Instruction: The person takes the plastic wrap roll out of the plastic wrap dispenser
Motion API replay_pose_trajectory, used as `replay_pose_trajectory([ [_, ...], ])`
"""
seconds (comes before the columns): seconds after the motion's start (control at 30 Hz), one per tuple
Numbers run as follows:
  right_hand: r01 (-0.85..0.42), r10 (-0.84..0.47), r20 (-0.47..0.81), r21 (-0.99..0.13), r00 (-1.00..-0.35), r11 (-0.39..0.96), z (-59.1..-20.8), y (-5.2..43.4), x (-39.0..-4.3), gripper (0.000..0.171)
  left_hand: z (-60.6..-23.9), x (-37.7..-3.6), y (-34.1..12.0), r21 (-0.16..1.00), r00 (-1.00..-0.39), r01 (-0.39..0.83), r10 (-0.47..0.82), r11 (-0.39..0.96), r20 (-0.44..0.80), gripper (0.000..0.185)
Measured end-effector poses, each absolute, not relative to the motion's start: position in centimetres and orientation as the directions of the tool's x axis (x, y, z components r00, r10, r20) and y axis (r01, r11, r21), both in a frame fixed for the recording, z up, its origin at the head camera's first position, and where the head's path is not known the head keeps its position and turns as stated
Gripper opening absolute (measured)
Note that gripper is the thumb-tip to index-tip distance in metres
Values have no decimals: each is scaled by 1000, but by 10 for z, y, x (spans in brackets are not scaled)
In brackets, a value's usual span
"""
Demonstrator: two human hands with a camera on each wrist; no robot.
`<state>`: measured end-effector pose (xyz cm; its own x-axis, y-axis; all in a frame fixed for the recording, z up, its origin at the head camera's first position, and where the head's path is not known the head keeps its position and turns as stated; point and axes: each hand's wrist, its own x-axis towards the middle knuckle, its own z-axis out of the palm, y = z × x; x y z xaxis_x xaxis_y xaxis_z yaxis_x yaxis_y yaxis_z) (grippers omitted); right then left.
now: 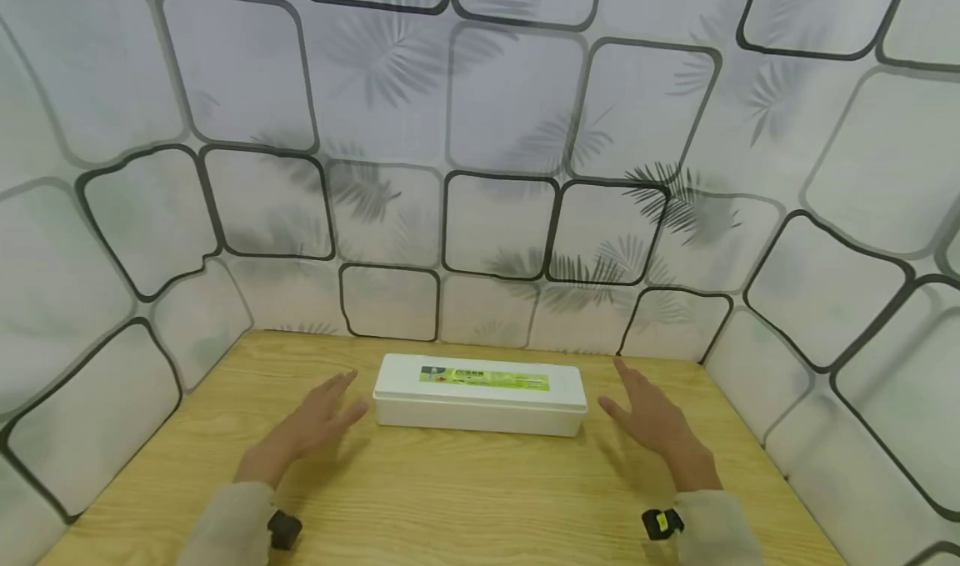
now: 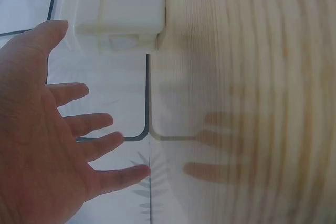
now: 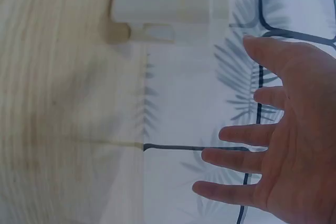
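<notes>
A long white plastic box [image 1: 480,393] with a closed lid and a green label lies across the back middle of the wooden table [image 1: 465,499]. My left hand [image 1: 318,420] hovers just left of the box's end, fingers spread and straight, holding nothing. My right hand [image 1: 648,416] hovers just right of the other end, also spread and empty. In the left wrist view the left hand [image 2: 47,135] is below the box's end [image 2: 118,11]. The right wrist view shows the right hand [image 3: 283,140] apart from the box's end [image 3: 168,1].
Walls [image 1: 480,149] papered with a white pattern of dark rounded frames and leaves close in the table at the back and on both sides. Bare wood lies in front of the box, between my sleeves [image 1: 225,524].
</notes>
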<state>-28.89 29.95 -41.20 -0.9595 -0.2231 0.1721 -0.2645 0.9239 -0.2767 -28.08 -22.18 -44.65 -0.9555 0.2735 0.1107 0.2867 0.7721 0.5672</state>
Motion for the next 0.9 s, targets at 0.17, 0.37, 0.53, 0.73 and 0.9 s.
replay_pose_trajectory([
  [0.17,-358,-286,249,-324,-925,876,-410,295,-294,75,-449,-282,-218,657,-954,278,282,700,103,75],
  [0.37,-418,-325,302,-331,-896,846,-406,277,-300,74,-451,-284,-210,696,-964,240,249,676,91,75],
  [0.53,-439,-333,324,-347,-886,829,-400,259,-302,73,-457,-288,-205,730,-970,209,232,650,71,74],
  [0.73,-496,-372,358,-368,-856,786,-396,239,-307,70,-462,-290,-200,792,-976,169,214,587,49,75],
  [0.9,-530,-412,350,-385,-841,755,-396,223,-311,69,-465,-292,-197,864,-977,118,213,489,13,75],
])
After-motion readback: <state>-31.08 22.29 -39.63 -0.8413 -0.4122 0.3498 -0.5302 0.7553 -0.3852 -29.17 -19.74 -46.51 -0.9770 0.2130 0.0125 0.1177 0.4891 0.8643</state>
